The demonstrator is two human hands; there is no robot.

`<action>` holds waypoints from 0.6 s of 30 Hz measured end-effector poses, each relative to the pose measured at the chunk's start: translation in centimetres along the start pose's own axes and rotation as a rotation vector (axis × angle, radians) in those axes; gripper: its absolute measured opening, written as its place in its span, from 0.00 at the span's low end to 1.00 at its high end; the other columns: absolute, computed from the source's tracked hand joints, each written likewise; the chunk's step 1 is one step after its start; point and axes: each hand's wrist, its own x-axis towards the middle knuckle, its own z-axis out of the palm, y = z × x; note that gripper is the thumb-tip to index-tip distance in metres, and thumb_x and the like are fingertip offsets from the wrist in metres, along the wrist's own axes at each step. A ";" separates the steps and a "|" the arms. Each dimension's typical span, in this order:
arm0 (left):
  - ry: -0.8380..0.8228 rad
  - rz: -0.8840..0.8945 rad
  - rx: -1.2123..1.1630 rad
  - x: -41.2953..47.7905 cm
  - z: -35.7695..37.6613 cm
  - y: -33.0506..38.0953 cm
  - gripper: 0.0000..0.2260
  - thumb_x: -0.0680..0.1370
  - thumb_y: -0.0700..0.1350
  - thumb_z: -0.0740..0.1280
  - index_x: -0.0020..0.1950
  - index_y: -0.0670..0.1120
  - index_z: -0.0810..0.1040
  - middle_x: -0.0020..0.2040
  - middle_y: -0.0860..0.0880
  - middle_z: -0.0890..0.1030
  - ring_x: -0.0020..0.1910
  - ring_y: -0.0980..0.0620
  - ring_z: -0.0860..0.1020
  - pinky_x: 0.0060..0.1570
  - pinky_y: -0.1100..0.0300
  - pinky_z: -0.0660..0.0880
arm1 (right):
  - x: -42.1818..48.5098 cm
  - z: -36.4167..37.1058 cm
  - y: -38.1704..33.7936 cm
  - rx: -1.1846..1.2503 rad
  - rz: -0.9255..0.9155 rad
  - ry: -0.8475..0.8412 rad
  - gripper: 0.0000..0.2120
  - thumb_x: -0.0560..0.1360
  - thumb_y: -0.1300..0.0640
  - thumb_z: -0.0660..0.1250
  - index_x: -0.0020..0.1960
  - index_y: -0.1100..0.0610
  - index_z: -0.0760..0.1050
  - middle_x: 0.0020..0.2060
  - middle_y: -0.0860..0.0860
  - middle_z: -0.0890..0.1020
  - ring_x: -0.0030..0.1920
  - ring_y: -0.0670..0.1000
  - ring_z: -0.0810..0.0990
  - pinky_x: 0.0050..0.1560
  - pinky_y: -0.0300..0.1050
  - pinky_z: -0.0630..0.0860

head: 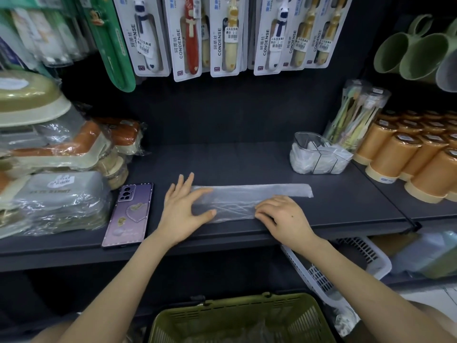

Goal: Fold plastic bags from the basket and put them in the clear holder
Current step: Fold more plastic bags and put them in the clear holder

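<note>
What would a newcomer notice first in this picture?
On the dark shelf, the left hand presses flat on a long plastic bag while the right hand pinches its near edge. A purple phone lies left of them; the clear holder, holding white bags, stands back right.

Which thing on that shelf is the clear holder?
Look along the dark shelf to its right end, beside the orange cups. The clear holder stands there, before a toothbrush tube; it alone is low, open-topped and stuffed with white bags.
</note>
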 end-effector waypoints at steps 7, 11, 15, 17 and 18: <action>-0.111 0.151 -0.003 -3.7 -0.9 0.0 0.25 0.65 0.63 0.63 0.57 0.52 0.82 0.55 0.61 0.78 0.58 0.59 0.76 0.63 0.63 0.68 | -1.3 -1.6 -1.3 0.104 0.093 -0.019 0.11 0.76 0.51 0.63 0.41 0.55 0.81 0.37 0.45 0.83 0.38 0.48 0.79 0.49 0.39 0.66; -0.062 0.013 -0.172 -2.8 -1.1 -0.1 0.12 0.66 0.56 0.69 0.48 0.58 0.79 0.49 0.65 0.79 0.53 0.65 0.76 0.56 0.73 0.67 | -0.1 -2.7 -1.5 0.228 0.243 -0.173 0.07 0.78 0.55 0.65 0.44 0.54 0.79 0.40 0.46 0.83 0.42 0.47 0.78 0.44 0.38 0.66; -0.039 -0.108 -0.218 -1.3 -1.4 -1.2 0.12 0.70 0.42 0.76 0.40 0.58 0.78 0.41 0.61 0.82 0.45 0.66 0.78 0.46 0.74 0.68 | 2.0 -3.3 -1.0 0.354 0.406 -0.264 0.11 0.78 0.56 0.63 0.38 0.48 0.74 0.32 0.41 0.81 0.37 0.39 0.77 0.40 0.35 0.69; -0.061 -0.175 -0.257 -0.9 -1.4 -1.5 0.06 0.69 0.50 0.75 0.43 0.55 0.81 0.42 0.58 0.82 0.45 0.62 0.78 0.45 0.69 0.69 | 2.8 -3.4 -0.6 0.397 0.441 -0.305 0.12 0.78 0.59 0.62 0.36 0.49 0.74 0.28 0.38 0.80 0.33 0.36 0.76 0.38 0.32 0.67; -0.068 -0.218 -0.294 -0.8 -1.4 -1.6 0.08 0.69 0.51 0.75 0.47 0.52 0.82 0.44 0.57 0.83 0.46 0.61 0.79 0.46 0.66 0.71 | 3.2 -3.3 -0.3 0.407 0.456 -0.319 0.13 0.77 0.60 0.62 0.36 0.49 0.74 0.28 0.39 0.79 0.33 0.37 0.76 0.40 0.34 0.69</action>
